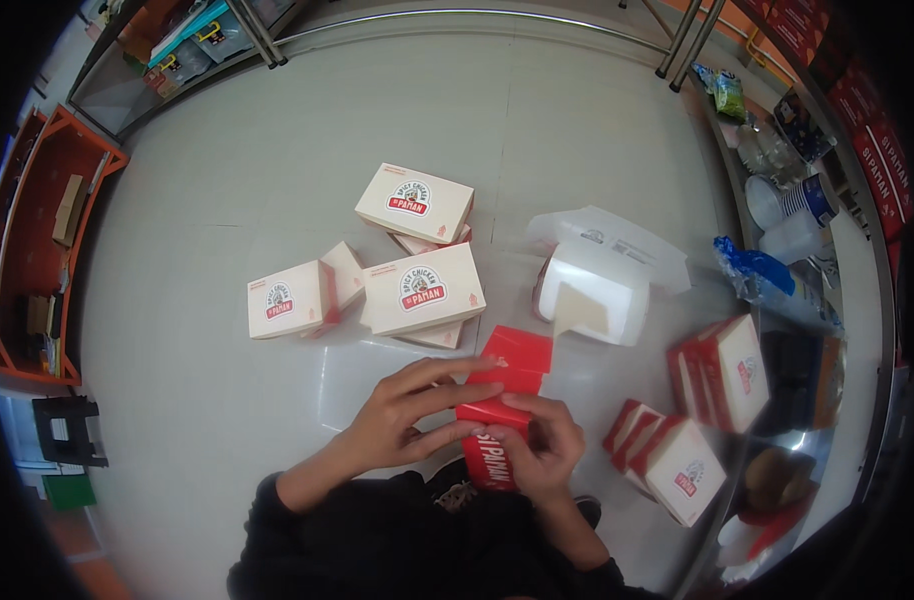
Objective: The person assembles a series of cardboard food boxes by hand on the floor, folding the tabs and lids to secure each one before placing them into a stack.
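Large pale grey worktop (277, 150), glossy, bearing all items. Above the hands, a cluster of closed white cardboard meal boxes (422, 290) with round red emblems, some stacked. To the right, an open white cardboard box (592, 295) with raised lid; further right, white-and-red boxes standing on edge (722, 370) near the worktop rim.

Flat red cardboard box blank (505, 385), partly folded, at lower centre just in front of the torso, its far end lying on the worktop.

Left hand (402, 415): fingers extended and pressed flat across the middle of the blank, pinning rather than enclosing it. Right hand (542, 450): fingers curled closed around the near end of the blank, thumb on top.

Recommended handling for the fold in progress, judged from the present pose:
- Keep the flat hand along the crease line to prevent skew.
- Bend with the curled hand in one even motion; avoid twisting.
- Keep the blank away from the closed boxes nearby.
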Demonstrator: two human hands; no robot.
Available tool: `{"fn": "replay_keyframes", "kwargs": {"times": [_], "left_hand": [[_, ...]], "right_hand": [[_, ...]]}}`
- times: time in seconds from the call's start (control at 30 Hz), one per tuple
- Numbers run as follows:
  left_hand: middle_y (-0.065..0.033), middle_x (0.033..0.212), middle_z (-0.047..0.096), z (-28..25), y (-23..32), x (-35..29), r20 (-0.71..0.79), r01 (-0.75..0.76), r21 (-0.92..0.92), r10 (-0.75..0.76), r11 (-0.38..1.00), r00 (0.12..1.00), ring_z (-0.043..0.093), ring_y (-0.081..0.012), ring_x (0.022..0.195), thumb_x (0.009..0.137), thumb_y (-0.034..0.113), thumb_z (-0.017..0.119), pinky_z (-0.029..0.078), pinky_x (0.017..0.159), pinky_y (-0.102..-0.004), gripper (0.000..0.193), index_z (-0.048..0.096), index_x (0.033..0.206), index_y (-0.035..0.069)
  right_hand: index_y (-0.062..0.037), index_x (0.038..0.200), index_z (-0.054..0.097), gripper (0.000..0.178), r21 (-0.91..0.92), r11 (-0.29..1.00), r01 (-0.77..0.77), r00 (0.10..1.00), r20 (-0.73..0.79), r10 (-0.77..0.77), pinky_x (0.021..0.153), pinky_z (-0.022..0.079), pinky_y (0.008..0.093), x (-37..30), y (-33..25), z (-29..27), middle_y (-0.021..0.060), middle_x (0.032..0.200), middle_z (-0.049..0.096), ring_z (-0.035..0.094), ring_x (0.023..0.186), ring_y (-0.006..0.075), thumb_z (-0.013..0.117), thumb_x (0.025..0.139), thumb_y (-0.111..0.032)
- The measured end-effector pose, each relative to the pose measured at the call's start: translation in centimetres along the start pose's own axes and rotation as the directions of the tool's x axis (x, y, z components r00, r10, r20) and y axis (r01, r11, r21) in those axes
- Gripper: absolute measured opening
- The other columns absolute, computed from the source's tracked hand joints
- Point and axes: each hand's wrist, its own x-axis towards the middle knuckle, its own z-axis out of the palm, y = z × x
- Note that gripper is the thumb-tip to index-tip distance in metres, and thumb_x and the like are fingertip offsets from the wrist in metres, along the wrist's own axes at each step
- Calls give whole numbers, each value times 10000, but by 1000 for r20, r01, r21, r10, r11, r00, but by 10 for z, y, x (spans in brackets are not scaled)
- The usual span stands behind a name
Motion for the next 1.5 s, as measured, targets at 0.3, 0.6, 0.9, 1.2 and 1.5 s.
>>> {"fn": "replay_keyframes", "kwargs": {"times": [0.3,0.6,0.9,1.2,1.5], "left_hand": [[-77,1024,702,6,-9,-5,-141,-187,-8,184,982,973,627,-183,756,711,49,748,504,666,-286,327,702,1034,29],[-90,1032,703,6,-25,-8,-78,-144,-192,131,971,988,628,-185,757,739,26,720,493,684,-277,274,712,1013,13],[-153,1123,663,26,-51,-25,-131,109,-739,-300,665,945,636,-211,886,768,58,727,494,782,-300,330,679,1091,11],[-154,1040,677,22,-43,-18,-159,-90,-121,70,989,985,656,-218,915,701,7,750,517,789,-302,274,696,969,-4],[-130,870,686,29,-45,-19,-228,-41,-5,38,999,973,672,-215,800,694,-12,713,543,731,-286,127,689,819,-10]], "right_hand": [[62,984,618,184,-75,994,77,996,-38,-80,703,526,262,-3,-3,7,170,899,669,655,812,180,659,804,70],[45,960,657,144,-146,982,117,993,17,-116,660,512,262,-5,1,3,165,869,681,655,728,180,624,821,62],[41,1044,620,192,-160,987,-1,1000,29,6,726,536,273,-8,8,-9,160,968,691,678,840,183,623,852,46],[38,1050,621,183,-59,996,-62,997,-40,60,733,518,240,-14,20,-5,137,990,683,650,858,134,614,868,42],[31,1039,621,166,-55,984,-170,984,-55,167,704,512,233,-15,30,1,117,950,688,652,828,117,625,876,-3]]}}
